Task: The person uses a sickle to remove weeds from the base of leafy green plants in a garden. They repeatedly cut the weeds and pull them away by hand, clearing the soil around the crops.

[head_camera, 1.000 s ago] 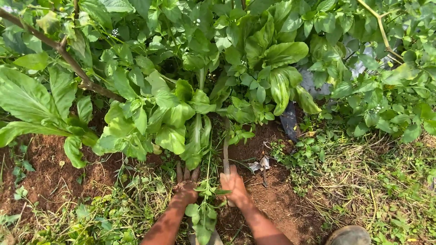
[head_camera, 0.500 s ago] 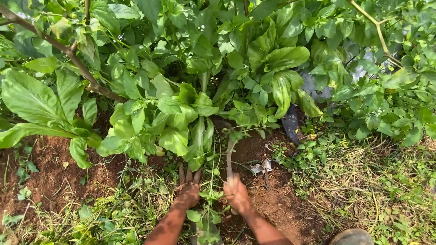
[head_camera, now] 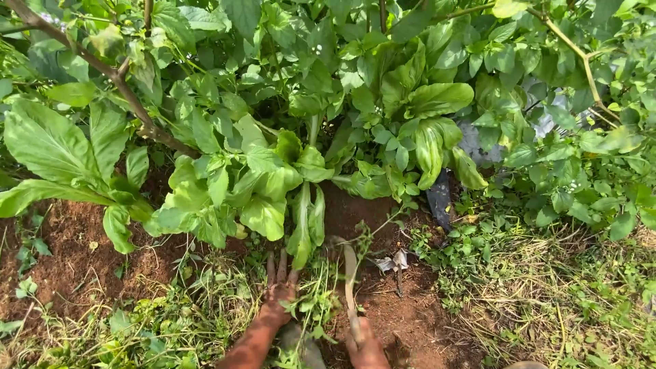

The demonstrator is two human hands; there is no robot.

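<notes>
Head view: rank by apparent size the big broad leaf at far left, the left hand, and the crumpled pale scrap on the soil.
1. Broad leaf, clearly the largest, though it may sit nearer the camera.
2. Left hand, soil-covered, fingers spread on the ground.
3. Pale scrap, the smallest.

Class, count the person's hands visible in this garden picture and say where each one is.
2. The left hand lies spread on the soil beside the weeds; the right hand, at the bottom edge and partly cut off, grips a curved tool.

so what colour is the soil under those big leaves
Reddish brown, seen in the head view: bare soil beside the left hand.
</notes>
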